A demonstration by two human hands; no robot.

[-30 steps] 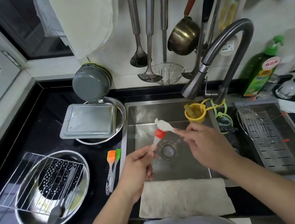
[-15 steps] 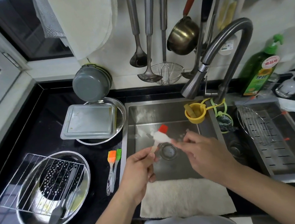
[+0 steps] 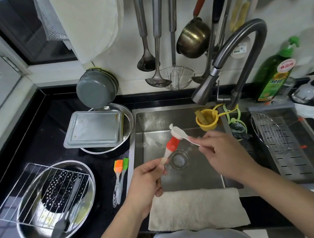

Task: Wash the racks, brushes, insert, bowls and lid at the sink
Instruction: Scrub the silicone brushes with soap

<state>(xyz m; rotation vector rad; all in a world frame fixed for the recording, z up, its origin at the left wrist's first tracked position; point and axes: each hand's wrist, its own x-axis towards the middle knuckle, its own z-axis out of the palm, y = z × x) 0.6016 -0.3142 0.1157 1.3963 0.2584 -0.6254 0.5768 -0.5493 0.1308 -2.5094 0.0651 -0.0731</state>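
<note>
Hands meet over the sink (image 3: pixel 148 119). The left hand (image 3: pixel 147 180) pinches the clear handle of the red brush (image 3: pixel 171 144), whose silicone head points toward 1 o'clock, up and away from the fingers. The right hand (image 3: pixel 222 154) pinches the handle of a white scrubbing brush (image 3: pixel 179 133); its bristled head lies against the tip of the red head, at 11 o'clock from the right fingers. Both tools hover above the drain (image 3: pixel 179 159), between the two hands.

Half a second ago the red head pointed above the white brush, which crossed lower down its neck; now the white head sits on the red tip, and the right hand has lifted a little toward 12 o'clock.

At 9 o'clock from the left hand, two more brushes, orange (image 3: pixel 118 167) and green (image 3: pixel 125 164), lie side by side on the black counter (image 3: pixel 52 130). Farther toward 8 o'clock a wire rack (image 3: pixel 24 194) rests across a steel bowl (image 3: pixel 80 227) holding a perforated insert (image 3: pixel 62 188). At 11 o'clock a rectangular lid (image 3: pixel 95 130) covers another bowl (image 3: pixel 128 116), with a grey pot (image 3: pixel 94 91) leaning behind. A second rack (image 3: pixel 267 131) lies in the drainer tray (image 3: pixel 294 162) at 3 o'clock.

A green detergent bottle (image 3: pixel 275 80) at 2 o'clock carries a round red-and-white sticker with Chinese characters; I cannot read them surely.
</note>
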